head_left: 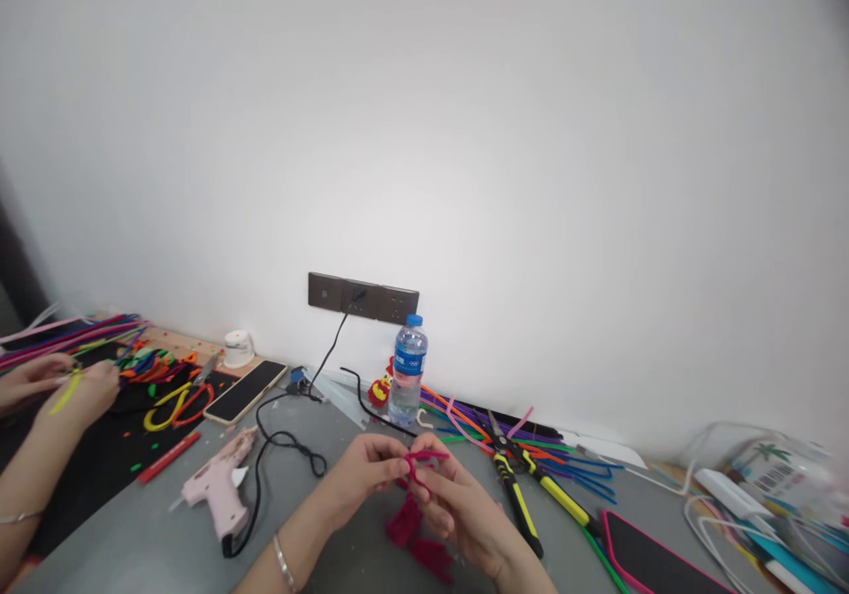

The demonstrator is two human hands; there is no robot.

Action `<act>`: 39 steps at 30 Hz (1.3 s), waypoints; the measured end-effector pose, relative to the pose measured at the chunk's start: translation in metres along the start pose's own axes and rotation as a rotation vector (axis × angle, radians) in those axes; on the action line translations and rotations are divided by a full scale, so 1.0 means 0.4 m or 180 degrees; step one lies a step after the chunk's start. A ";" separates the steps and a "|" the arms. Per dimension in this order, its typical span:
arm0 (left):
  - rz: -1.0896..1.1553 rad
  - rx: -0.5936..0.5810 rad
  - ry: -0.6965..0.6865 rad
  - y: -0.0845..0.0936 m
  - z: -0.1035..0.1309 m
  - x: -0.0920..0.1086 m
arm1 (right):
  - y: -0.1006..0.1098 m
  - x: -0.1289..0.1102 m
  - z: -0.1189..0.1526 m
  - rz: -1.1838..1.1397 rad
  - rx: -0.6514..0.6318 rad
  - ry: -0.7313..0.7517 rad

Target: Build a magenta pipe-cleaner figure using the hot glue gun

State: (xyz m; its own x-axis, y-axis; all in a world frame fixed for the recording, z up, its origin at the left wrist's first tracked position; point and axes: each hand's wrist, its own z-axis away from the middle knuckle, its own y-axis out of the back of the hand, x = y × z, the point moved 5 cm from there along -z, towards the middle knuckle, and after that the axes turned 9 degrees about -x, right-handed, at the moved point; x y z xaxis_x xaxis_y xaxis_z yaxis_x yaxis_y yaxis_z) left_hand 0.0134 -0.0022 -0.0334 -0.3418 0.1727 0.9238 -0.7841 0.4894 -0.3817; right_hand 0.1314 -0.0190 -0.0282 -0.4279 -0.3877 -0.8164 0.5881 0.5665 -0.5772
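Note:
My left hand (375, 472) and my right hand (455, 492) meet low in the middle of the head view, above the grey table. Between their fingertips is a dark pink pipe cleaner (419, 463), bent into a small loop. Both hands pinch it. A fuzzy dark pink bundle (408, 523) hangs or lies just below my fingers; whether it joins the pipe cleaner I cannot tell. Behind my hands stands a water bottle (407, 373) with a blue cap, and beside it a small red and yellow figure (380, 388).
Yellow-black pliers (517, 497) lie across coloured pipe cleaners (563, 463) on the right, near a pink-edged phone (653, 559). Leftward are a pink glue gun (218, 488) with its cord, another phone (245, 391), scissors (179, 404), a red pen (169, 458) and a co-worker's hands (86, 391).

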 end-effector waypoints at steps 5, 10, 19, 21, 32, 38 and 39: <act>0.0092 -0.0234 -0.0030 -0.012 -0.001 0.001 | 0.013 0.018 -0.003 0.0151 0.0031 -0.0003; 0.0062 0.0020 -0.0074 -0.006 0.000 0.008 | 0.026 0.003 -0.014 0.0558 0.0319 0.0597; -0.0034 0.0158 -0.0051 -0.003 -0.002 0.004 | -0.003 -0.070 0.011 0.2356 0.0979 0.1778; 0.0021 0.0237 -0.0155 0.004 -0.003 0.003 | -0.020 -0.073 0.017 0.2623 0.0929 0.1911; 0.0266 0.0649 -0.0493 0.029 -0.008 0.001 | 0.000 -0.027 0.007 0.3105 0.0940 0.1521; -0.0329 0.0773 -0.0626 0.028 -0.004 0.022 | 0.020 -0.023 -0.006 0.2082 0.1016 0.1258; -0.0473 0.0798 -0.0633 0.027 -0.002 0.026 | 0.024 -0.024 -0.008 0.1932 0.1008 0.1235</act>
State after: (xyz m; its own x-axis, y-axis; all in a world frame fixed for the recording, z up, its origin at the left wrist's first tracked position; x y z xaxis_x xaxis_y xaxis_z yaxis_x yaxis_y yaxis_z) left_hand 0.0017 0.0057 -0.0278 -0.2893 -0.0667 0.9549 -0.9272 0.2674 -0.2623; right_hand 0.1388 -0.0074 -0.0258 -0.1439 0.2378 -0.9606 0.9383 0.3412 -0.0561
